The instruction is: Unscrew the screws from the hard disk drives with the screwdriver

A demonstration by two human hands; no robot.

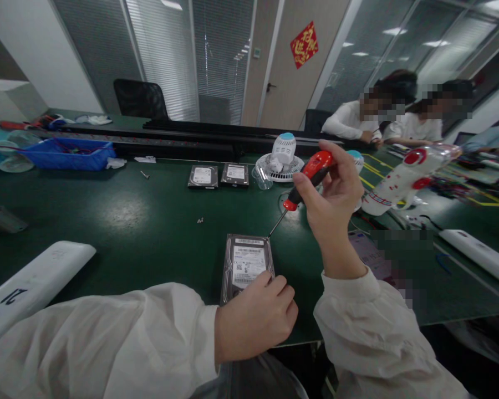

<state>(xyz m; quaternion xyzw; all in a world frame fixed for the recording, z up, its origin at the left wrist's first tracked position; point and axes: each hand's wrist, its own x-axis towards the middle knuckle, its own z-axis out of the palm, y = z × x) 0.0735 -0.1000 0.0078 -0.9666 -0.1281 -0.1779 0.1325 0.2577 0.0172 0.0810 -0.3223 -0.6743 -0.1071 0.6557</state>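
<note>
A silver hard drive (249,257) with a white label lies near the table's front edge. My left hand (260,316) rests over its near end, fingers curled at the drive's right side and gripping it. In my right hand (335,202) is a red and black screwdriver (311,176), held slanted by its handle. The screwdriver's thin shaft points down to the drive's far right corner, where its tip appears to touch. Whether a screw sits under the tip is too small to tell. Several small screws (200,220) lie beyond the drive to the left.
Two more hard drives (203,176) lie further back, near a white fan (283,149). A blue basket (69,155) stands at the far left. White oblong cases lie left (45,277) and right (480,255). Two people (351,119) sit at the back right.
</note>
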